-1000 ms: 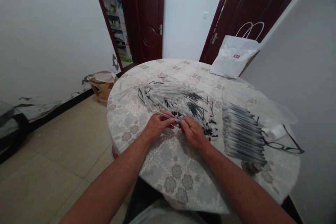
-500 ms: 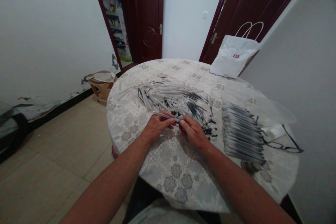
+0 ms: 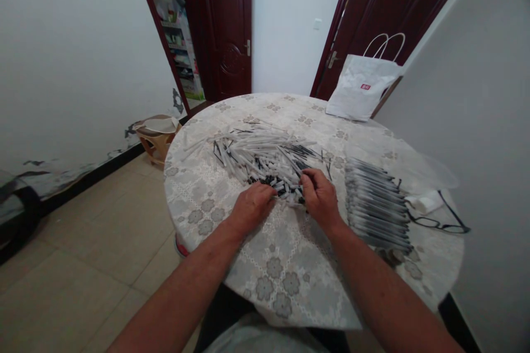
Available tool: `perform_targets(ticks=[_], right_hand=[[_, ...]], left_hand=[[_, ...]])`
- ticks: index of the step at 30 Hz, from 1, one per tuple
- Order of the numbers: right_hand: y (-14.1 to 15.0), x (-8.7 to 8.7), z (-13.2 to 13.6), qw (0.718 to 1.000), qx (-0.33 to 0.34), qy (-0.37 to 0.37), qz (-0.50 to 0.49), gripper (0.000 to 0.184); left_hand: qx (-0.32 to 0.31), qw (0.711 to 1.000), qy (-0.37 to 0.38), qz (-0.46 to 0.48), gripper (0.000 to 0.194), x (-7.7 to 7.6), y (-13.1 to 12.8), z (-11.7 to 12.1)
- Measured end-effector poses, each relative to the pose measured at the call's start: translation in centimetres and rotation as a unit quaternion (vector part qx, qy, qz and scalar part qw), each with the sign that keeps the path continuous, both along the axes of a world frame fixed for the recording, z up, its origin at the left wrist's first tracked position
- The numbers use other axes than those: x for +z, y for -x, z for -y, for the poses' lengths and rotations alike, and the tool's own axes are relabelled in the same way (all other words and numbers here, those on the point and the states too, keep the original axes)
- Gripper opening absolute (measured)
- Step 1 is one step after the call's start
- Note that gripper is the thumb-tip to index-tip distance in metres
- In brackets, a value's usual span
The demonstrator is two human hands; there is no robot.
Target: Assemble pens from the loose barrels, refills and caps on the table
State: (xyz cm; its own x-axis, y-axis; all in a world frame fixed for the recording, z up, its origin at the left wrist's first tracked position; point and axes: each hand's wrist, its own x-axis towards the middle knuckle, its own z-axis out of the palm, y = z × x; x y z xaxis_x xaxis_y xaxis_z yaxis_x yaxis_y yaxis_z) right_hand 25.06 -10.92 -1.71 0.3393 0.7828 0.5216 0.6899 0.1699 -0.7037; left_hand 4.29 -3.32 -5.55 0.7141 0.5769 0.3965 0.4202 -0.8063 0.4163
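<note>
A loose pile of white pen barrels (image 3: pixel 256 151) mixed with thin black refills (image 3: pixel 305 151) and small black tips lies in the middle of the round table (image 3: pixel 273 256). My left hand (image 3: pixel 252 205) rests at the pile's near edge, fingers curled under; what they hold is hidden. My right hand (image 3: pixel 321 196) is beside it on the black parts, its fingers bent down into them. A neat row of assembled pens (image 3: pixel 375 201) lies just right of my right hand.
Eyeglasses (image 3: pixel 439 224) and a crumpled clear plastic bag (image 3: pixel 414 168) lie at the table's right edge. A white paper bag (image 3: pixel 360 91) stands at the back right against the wall. A low stool (image 3: pixel 156 133) sits on the floor to the left.
Both hands held a pen barrel between them just in front of the pile; now they have moved forward onto the pile, and the barrel no longer shows. The view has shifted slightly.
</note>
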Motion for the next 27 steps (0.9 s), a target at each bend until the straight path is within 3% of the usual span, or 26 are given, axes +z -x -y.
perform_targets(ticks=[6,15,18,21,23,27], right_hand=[[0.3,-0.2,0.0,1.000,0.017,0.004,0.019,0.027],[0.0,-0.2,0.0,1.000,0.012,-0.001,0.003,0.027],[0.0,-0.4,0.0,1.000,0.011,0.000,-0.011,0.027],[0.1,-0.6,0.1,1.000,0.012,0.003,-0.025,0.027],[0.2,-0.6,0.1,0.999,0.019,0.007,-0.024,0.027],[0.6,-0.5,0.2,0.998,0.054,0.022,0.011,0.025]], left_hand=[[0.043,0.994,-0.057,-0.087,0.016,0.6,-0.4,0.7],[0.044,0.984,-0.085,-0.148,0.013,0.7,-0.4,1.0],[0.042,0.993,-0.052,-0.095,0.015,0.5,-0.4,0.9],[0.065,0.994,0.054,0.069,0.019,0.7,-0.2,0.6],[0.093,0.963,0.164,0.193,0.019,1.2,0.0,0.2],[0.114,0.837,0.369,0.388,0.025,2.1,0.6,-1.0]])
